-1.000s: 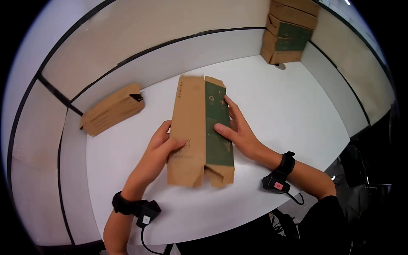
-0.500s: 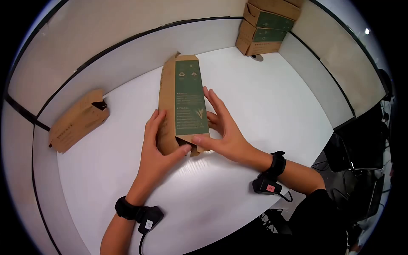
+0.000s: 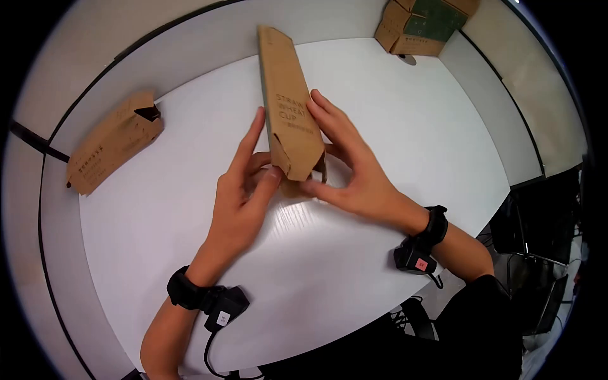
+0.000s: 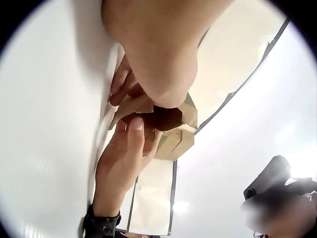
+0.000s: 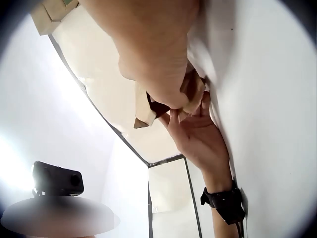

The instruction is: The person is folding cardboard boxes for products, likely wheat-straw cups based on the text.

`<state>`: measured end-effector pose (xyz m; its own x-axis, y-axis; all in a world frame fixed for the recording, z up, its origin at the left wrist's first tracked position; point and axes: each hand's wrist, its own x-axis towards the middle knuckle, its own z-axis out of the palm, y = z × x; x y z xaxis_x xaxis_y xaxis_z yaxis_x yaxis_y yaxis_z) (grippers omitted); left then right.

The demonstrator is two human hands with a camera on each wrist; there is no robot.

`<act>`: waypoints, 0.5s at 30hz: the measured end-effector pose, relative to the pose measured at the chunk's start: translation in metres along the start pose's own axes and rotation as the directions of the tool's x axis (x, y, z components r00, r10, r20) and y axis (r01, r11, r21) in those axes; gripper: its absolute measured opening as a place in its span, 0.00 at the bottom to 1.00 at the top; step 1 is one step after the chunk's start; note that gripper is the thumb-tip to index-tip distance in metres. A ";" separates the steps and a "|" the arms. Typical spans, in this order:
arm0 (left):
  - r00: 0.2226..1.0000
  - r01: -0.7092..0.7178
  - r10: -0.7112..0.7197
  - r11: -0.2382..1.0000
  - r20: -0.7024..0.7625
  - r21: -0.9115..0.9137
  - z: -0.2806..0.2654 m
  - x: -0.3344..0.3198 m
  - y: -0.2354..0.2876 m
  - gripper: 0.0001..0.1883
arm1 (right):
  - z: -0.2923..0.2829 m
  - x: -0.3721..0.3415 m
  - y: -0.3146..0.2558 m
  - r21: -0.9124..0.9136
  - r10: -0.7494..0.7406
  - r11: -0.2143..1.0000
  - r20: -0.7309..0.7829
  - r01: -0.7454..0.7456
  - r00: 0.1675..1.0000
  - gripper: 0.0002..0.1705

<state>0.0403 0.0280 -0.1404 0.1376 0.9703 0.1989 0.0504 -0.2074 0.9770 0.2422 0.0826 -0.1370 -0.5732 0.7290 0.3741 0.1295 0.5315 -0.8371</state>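
- Left hand [image 3: 239,196] and right hand [image 3: 358,171] hold the carton [image 3: 290,82] between them by its near end, thumbs at the flaps [image 3: 292,189]; neither is clearly nearer.
- From this grip the carton stretches ahead over the table [image 3: 443,133], lettered face upward.
- Its long axis points away from the person, leaning slightly left, toward the back partition [image 3: 209,47].

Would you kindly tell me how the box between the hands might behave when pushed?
The box probably resists rolling, given its flat sides. Its loose end flaps would likely bend easily, and its thin cardboard may dent when squeezed.
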 end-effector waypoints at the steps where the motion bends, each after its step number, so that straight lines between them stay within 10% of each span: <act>1: 1.000 -0.029 0.029 0.998 0.000 0.055 0.001 0.002 0.000 0.39 | 0.002 -0.001 -0.002 0.033 0.010 0.999 -0.060 -0.008 0.998 0.46; 6: 0.979 -0.190 0.202 0.947 -0.021 0.259 -0.004 0.004 -0.012 0.44 | 0.002 0.000 0.001 0.050 -0.025 0.998 -0.071 0.028 0.997 0.36; 10: 0.971 -0.182 0.190 0.981 -0.146 0.068 0.000 0.004 -0.011 0.49 | 0.004 0.000 -0.002 0.047 0.030 0.998 -0.033 -0.028 0.999 0.29; 15: 0.973 -0.203 0.222 0.955 -0.066 0.218 -0.006 0.005 -0.016 0.37 | 0.001 0.000 0.001 0.027 0.087 0.996 -0.158 -0.083 0.984 0.10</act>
<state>0.0344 0.0368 -0.1541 0.0799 0.9063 0.4151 0.2363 -0.4218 0.8754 0.2412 0.0829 -0.1388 -0.4252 0.8311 0.3585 0.1553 0.4572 -0.8757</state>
